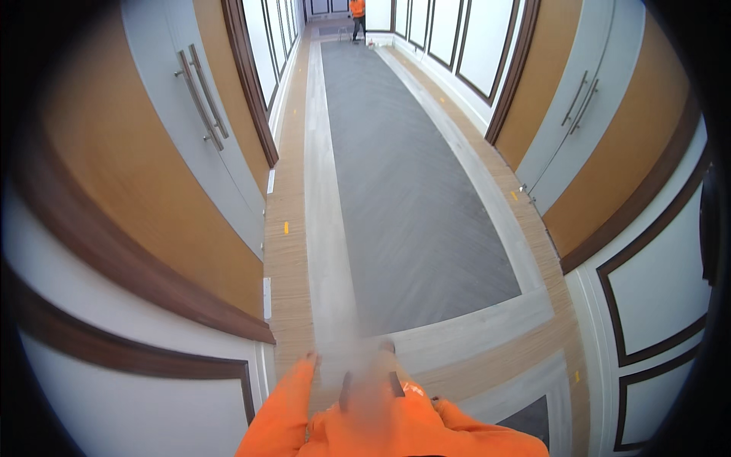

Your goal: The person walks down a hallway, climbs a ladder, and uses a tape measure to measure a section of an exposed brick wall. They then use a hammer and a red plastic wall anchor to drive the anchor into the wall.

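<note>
My left hand (311, 356) hangs at the end of a loose orange sleeve (282, 404), low in the view. Only a small bit of it shows, over the wood-look floor strip, and its fingers are too small to make out. My right arm is bent across the front of my orange top (415, 423), and just a sliver of my right hand (436, 400) shows past the cuff. Its fingers are hidden. Nothing can be seen held in either hand. A blurred patch covers the middle of my body, with dark straps beside it.
A corridor runs ahead, with a grey herringbone floor panel (419, 183) bordered by pale and wood-look strips. Double doors with long metal handles stand left (204, 99) and right (582, 107). White panelled walls line both sides. Far off stands a person in orange (357, 17).
</note>
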`<act>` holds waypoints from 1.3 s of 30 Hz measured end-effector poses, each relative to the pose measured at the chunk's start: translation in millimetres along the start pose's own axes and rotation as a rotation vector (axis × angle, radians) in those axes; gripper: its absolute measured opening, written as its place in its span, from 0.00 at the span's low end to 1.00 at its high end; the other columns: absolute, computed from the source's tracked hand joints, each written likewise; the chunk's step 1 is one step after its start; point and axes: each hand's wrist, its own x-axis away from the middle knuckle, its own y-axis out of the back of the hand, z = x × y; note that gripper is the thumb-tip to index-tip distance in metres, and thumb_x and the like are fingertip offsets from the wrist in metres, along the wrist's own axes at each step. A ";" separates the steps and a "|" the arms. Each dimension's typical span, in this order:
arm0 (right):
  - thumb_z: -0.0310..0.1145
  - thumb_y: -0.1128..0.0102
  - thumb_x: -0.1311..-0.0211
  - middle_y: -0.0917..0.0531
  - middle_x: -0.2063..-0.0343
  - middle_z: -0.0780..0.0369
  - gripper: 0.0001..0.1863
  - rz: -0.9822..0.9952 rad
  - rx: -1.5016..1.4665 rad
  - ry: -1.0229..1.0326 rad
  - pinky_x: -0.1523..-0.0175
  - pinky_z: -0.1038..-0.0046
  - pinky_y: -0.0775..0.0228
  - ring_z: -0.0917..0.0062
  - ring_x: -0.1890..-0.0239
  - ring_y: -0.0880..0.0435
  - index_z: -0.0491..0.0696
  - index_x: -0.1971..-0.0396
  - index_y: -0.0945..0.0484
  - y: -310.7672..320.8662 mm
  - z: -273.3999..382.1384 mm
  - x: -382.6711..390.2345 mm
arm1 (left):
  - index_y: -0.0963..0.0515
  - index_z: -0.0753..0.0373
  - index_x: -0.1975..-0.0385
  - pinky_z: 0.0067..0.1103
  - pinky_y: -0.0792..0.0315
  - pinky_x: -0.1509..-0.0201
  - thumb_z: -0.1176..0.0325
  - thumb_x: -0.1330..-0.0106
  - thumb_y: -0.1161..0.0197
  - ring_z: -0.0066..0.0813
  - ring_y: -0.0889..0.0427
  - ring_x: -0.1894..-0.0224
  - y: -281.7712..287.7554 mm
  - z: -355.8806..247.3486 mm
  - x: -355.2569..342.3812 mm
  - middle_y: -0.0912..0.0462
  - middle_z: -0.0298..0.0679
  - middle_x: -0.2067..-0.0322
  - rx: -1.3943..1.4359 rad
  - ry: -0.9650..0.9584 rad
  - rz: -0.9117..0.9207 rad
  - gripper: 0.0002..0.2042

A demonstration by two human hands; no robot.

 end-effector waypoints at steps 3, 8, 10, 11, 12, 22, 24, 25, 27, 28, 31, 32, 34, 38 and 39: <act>0.43 0.44 0.40 0.18 0.53 0.51 0.21 -0.022 0.124 -0.027 0.45 0.62 0.28 0.62 0.53 0.18 0.49 0.50 0.23 15.2 94.6 -2.1 | 0.26 0.59 0.52 0.23 0.28 0.70 0.59 0.30 0.43 0.28 0.18 0.71 -7.8 -146.8 -111.0 0.15 0.37 0.63 0.078 -0.098 -0.007 0.13; 0.42 0.46 0.39 0.20 0.50 0.50 0.22 0.009 0.352 0.020 0.43 0.61 0.30 0.59 0.49 0.21 0.49 0.47 0.24 13.8 271.4 -92.0 | 0.25 0.56 0.52 0.26 0.27 0.67 0.58 0.30 0.44 0.29 0.18 0.68 7.8 -243.2 -241.3 0.15 0.35 0.59 0.075 0.055 -0.069 0.13; 0.42 0.47 0.39 0.21 0.49 0.50 0.22 0.007 0.431 0.094 0.42 0.61 0.31 0.57 0.47 0.22 0.49 0.46 0.25 15.6 364.0 -139.1 | 0.26 0.56 0.52 0.27 0.27 0.67 0.58 0.30 0.44 0.31 0.16 0.67 42.7 -244.0 -266.4 0.15 0.36 0.58 0.005 0.158 -0.035 0.13; 0.42 0.48 0.39 0.21 0.48 0.49 0.23 0.003 0.488 0.139 0.41 0.60 0.31 0.56 0.46 0.22 0.49 0.46 0.25 11.8 411.9 -168.3 | 0.27 0.56 0.52 0.28 0.26 0.67 0.57 0.30 0.44 0.33 0.16 0.66 57.1 -233.8 -276.6 0.15 0.36 0.58 0.017 0.195 0.021 0.13; 0.42 0.48 0.38 0.22 0.47 0.49 0.23 -0.013 0.512 0.182 0.41 0.60 0.32 0.56 0.45 0.23 0.48 0.45 0.25 4.4 464.5 -205.3 | 0.26 0.56 0.52 0.29 0.26 0.67 0.57 0.30 0.45 0.34 0.15 0.66 66.3 -223.1 -289.8 0.15 0.37 0.58 0.115 0.293 -0.024 0.13; 0.33 0.46 0.41 0.17 0.77 0.60 0.16 -0.149 0.245 0.856 0.67 0.71 0.26 0.74 0.76 0.20 0.43 0.54 0.23 10.1 1145.6 -289.6 | 0.24 0.58 0.54 0.33 0.24 0.65 0.55 0.30 0.45 0.37 0.15 0.66 136.8 -322.7 -424.8 0.15 0.41 0.59 0.248 0.532 -0.316 0.14; 0.33 0.46 0.41 0.17 0.77 0.59 0.16 -0.123 0.137 0.824 0.68 0.71 0.25 0.75 0.77 0.20 0.43 0.54 0.23 -3.8 1235.6 -294.2 | 0.24 0.58 0.54 0.32 0.25 0.66 0.55 0.30 0.45 0.36 0.16 0.67 167.2 -371.7 -462.9 0.15 0.41 0.60 0.234 0.566 -0.300 0.14; 0.32 0.47 0.41 0.18 0.77 0.59 0.15 -0.123 0.122 0.790 0.68 0.71 0.25 0.75 0.77 0.20 0.43 0.55 0.24 -8.7 1250.8 -308.5 | 0.24 0.58 0.54 0.31 0.25 0.66 0.55 0.30 0.45 0.36 0.16 0.67 180.8 -399.1 -496.6 0.15 0.41 0.60 0.224 0.568 -0.288 0.15; 0.32 0.47 0.40 0.18 0.78 0.59 0.15 -0.187 0.126 0.772 0.69 0.71 0.25 0.75 0.77 0.20 0.43 0.55 0.24 -0.8 1250.2 -369.4 | 0.24 0.58 0.54 0.31 0.25 0.67 0.55 0.30 0.45 0.35 0.16 0.67 204.6 -471.3 -588.8 0.15 0.40 0.61 0.190 0.520 -0.214 0.15; 0.32 0.47 0.39 0.17 0.78 0.59 0.14 -0.241 0.155 0.794 0.70 0.70 0.26 0.75 0.78 0.20 0.43 0.55 0.24 6.1 1239.9 -413.4 | 0.24 0.58 0.54 0.30 0.25 0.67 0.55 0.30 0.45 0.35 0.16 0.67 210.0 -512.3 -650.1 0.15 0.40 0.61 0.172 0.468 -0.164 0.15; 0.38 0.42 0.39 0.15 0.71 0.55 0.18 -0.019 0.205 0.417 0.64 0.68 0.23 0.71 0.71 0.16 0.42 0.55 0.22 -42.5 1229.2 -401.0 | 0.24 0.58 0.54 0.29 0.25 0.69 0.55 0.31 0.45 0.33 0.16 0.68 243.3 -598.3 -790.6 0.15 0.40 0.62 0.146 0.391 -0.166 0.15; 0.41 0.40 0.40 0.14 0.63 0.52 0.21 -0.053 0.339 0.349 0.54 0.65 0.23 0.66 0.61 0.16 0.42 0.52 0.21 -54.9 1242.2 -369.4 | 0.24 0.58 0.54 0.29 0.25 0.69 0.54 0.31 0.45 0.33 0.16 0.68 259.6 -631.7 -845.1 0.15 0.39 0.62 0.118 0.341 -0.180 0.15; 0.46 0.42 0.37 0.21 0.47 0.52 0.22 -0.065 0.410 0.171 0.40 0.61 0.31 0.60 0.41 0.24 0.52 0.46 0.23 -43.0 1206.0 -381.8 | 0.25 0.59 0.55 0.27 0.27 0.72 0.56 0.30 0.45 0.30 0.17 0.70 245.8 -726.7 -941.0 0.15 0.39 0.63 0.091 0.228 -0.160 0.14; 0.47 0.43 0.39 0.20 0.49 0.52 0.24 0.081 0.563 -0.040 0.41 0.62 0.31 0.60 0.43 0.23 0.51 0.46 0.24 -49.3 1275.9 -341.2 | 0.26 0.57 0.52 0.25 0.27 0.73 0.59 0.30 0.45 0.28 0.18 0.71 287.3 -890.0 -1133.4 0.15 0.38 0.63 -0.052 -0.046 -0.101 0.13; 0.48 0.43 0.39 0.20 0.49 0.52 0.25 0.086 0.591 -0.038 0.42 0.62 0.31 0.60 0.44 0.23 0.51 0.46 0.24 -45.1 1309.3 -346.3 | 0.26 0.57 0.52 0.24 0.28 0.73 0.59 0.30 0.45 0.28 0.18 0.71 288.0 -924.4 -1170.0 0.15 0.37 0.64 -0.007 -0.039 -0.120 0.13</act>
